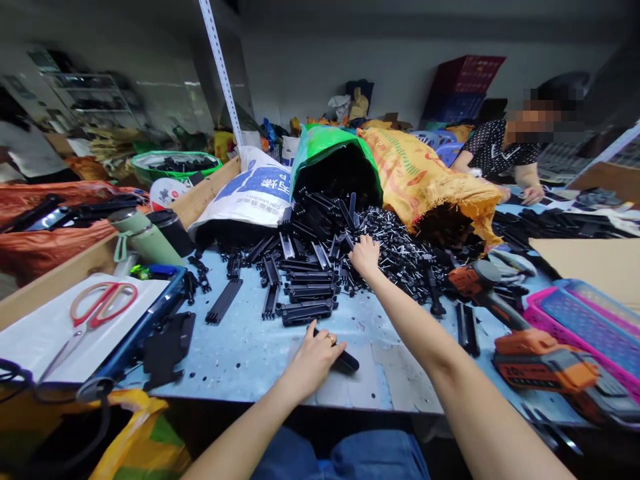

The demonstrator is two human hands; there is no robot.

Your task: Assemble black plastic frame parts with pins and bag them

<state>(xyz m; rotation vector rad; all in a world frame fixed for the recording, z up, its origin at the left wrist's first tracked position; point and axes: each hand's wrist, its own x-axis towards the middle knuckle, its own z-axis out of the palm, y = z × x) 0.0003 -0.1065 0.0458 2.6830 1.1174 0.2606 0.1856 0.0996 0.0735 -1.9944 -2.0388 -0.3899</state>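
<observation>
Near the table's front edge, my left hand [316, 360] is closed over a long black plastic part [347, 361], whose rounded end sticks out to the right under the fingers. My right hand [366, 257] reaches forward to the heap, fingers curled at its edge; what they grip among the dark pieces cannot be made out. Small black pieces with metal pins [400, 250] lie heaped right beside it. Between the hands, several long black plastic parts [309, 293] are stacked in a row. A single ribbed black strip [225, 301] lies farther left.
A green sack [340, 140], a white sack [245, 190] and a yellow sack [425, 170] back the heap. An orange cordless drill [545, 360] and pink basket [590, 333] stand right. Red-handled scissors [95, 310] and a green bottle [147, 237] are left. A co-worker [505, 150] works opposite.
</observation>
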